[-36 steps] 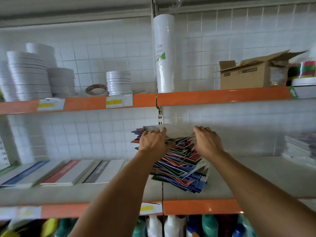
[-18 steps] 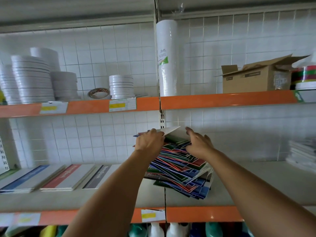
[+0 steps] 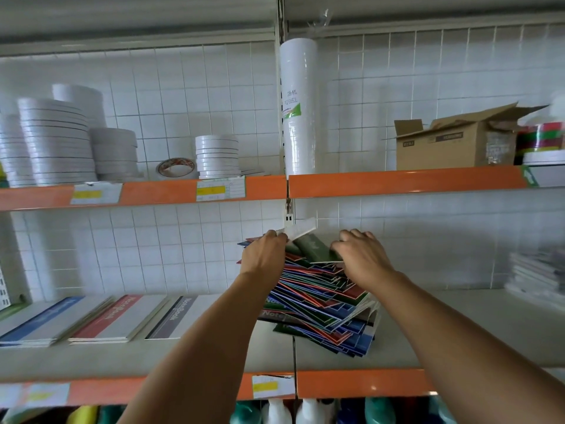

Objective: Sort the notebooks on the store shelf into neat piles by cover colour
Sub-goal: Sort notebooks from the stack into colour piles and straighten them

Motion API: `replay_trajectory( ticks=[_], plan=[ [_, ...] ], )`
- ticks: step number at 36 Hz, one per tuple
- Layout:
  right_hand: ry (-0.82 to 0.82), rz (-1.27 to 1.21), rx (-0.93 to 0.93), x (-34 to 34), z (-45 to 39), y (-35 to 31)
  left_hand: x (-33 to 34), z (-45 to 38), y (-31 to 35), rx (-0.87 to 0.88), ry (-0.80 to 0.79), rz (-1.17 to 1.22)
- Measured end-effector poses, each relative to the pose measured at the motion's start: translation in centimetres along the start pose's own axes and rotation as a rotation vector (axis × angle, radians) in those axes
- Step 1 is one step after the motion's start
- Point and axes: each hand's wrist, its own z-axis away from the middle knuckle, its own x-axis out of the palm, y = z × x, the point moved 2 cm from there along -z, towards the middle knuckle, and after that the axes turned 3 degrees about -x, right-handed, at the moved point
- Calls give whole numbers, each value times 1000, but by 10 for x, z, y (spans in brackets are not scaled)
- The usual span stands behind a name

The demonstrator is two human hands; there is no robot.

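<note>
Hands: left (image 3: pixel 265 255) grips lifted top cover (image 3: pixel 301 230) | right (image 3: pixel 362 257) grips green notebook (image 3: pixel 318 250)

The single head view is looking forward, slightly down, from close behind both hands (image 3: pixel 308 258), apparently at arm's length.

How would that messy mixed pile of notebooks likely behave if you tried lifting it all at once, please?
The mixed pile of notebooks would probably slide apart: its thin covers are fanned at different angles and look glossy. It is likely heavy, being many books deep. Single books probably flex; the one the left hand lifts looks thin.
</note>
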Motion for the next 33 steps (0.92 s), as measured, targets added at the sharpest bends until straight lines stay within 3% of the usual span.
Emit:
replay_trajectory(
  ticks=[6,12,18,23,28,33],
  plan=[
    [-161,-182,18,-9,9,3,0,7,-2,-16,11,-6],
    [-201,-210,28,-18,23,-1,-4,21,-6,13,5,-15],
    [-195,-189,42,-34,28,-10,-14,44,-21,-19,25,-52],
    [-116,-108,-81,-33,26,-24,-23,71,-42,-117,57,-74],
    [-124,-228,-16,-38,27,-46,-29,98,-73,-220,63,-37],
    [-112,-175,-112,-37,20,-83,-33,129,-107,-294,47,-66]
  ],
)
